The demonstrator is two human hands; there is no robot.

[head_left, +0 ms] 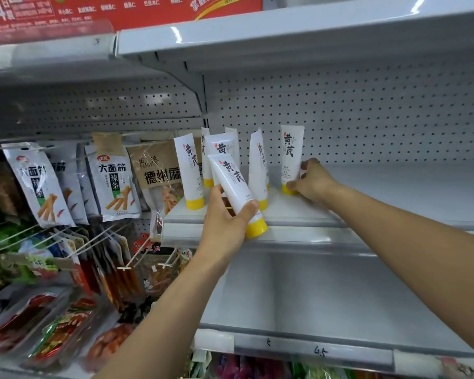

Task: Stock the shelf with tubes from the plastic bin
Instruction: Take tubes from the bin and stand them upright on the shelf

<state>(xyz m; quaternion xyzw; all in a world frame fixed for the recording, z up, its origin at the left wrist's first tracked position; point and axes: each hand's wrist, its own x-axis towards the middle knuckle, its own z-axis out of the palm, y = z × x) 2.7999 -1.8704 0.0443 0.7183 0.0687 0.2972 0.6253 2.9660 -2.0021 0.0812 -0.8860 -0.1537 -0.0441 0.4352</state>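
Nearest: two bare forearms, rising from the bottom edge toward the shelf (394, 198).

Curled round a tube (234, 184), the left hand (225, 217): thumb across the lower front, fingers behind the left side. Holds it tilted, cap down and to the right, just in front of the shelf lip and off the surface.

Farther in and to the right, the right hand (311, 181): pinches the foot of the end tube (292, 154), thumb at the cap, fingertips on the right edge. Upright on its cap on the shelf, rightmost of the group.

Same look on both: white body, flat crimped top, black brush characters down the front with a small red mark beside them, yellow cap at the bottom.

Left of the end tube, more tubes (189, 170), cap down, some leaning, bunched at the shelf's left end behind the held one.

Pale grey metal for the shelf, with a pegboard (367, 110) behind and an upper shelf (285, 36) overhead. Below, a lower shelf (340, 296) fronted by a price strip (312, 348) with "4.5" handwritten on it. To the left, snack packs (115, 181) on hooks; above them, a red banner (121, 9) with white print.
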